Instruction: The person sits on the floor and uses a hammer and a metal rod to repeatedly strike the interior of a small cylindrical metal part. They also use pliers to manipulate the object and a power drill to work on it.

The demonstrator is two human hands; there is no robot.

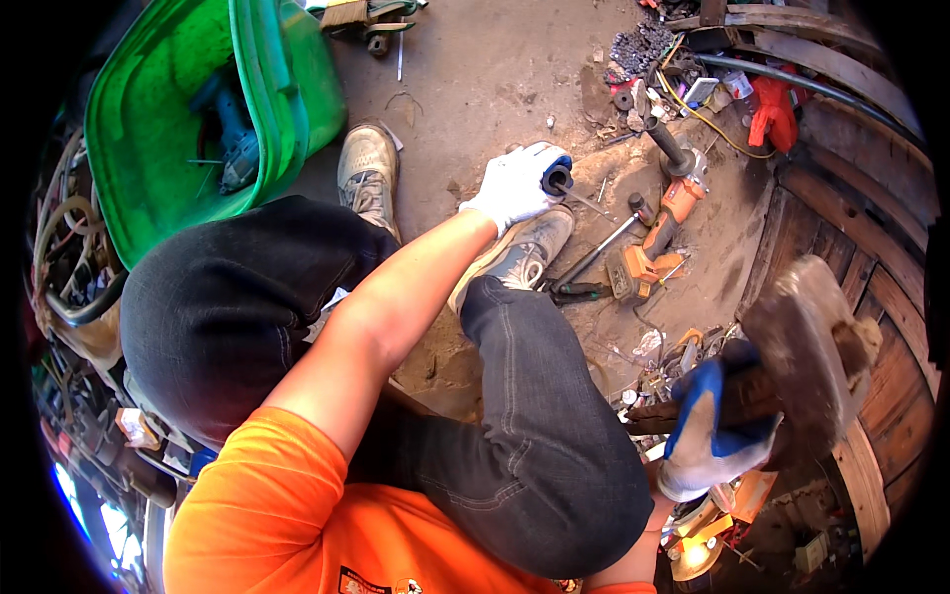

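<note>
The hammer-like tool [804, 346] (at the right) looks blurred.

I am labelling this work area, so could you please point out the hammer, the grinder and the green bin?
Hammer [804, 358]: head camera view, on its motion-blurred head.
Grinder [678, 204]: head camera view, on its orange body.
Green bin [148, 139]: head camera view, on its inner wall.

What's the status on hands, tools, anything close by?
Left hand gripping a dark-ended tool. Right hand gripping a hammer, its head blurred. Orange grinder on the ground near the left hand.
</note>
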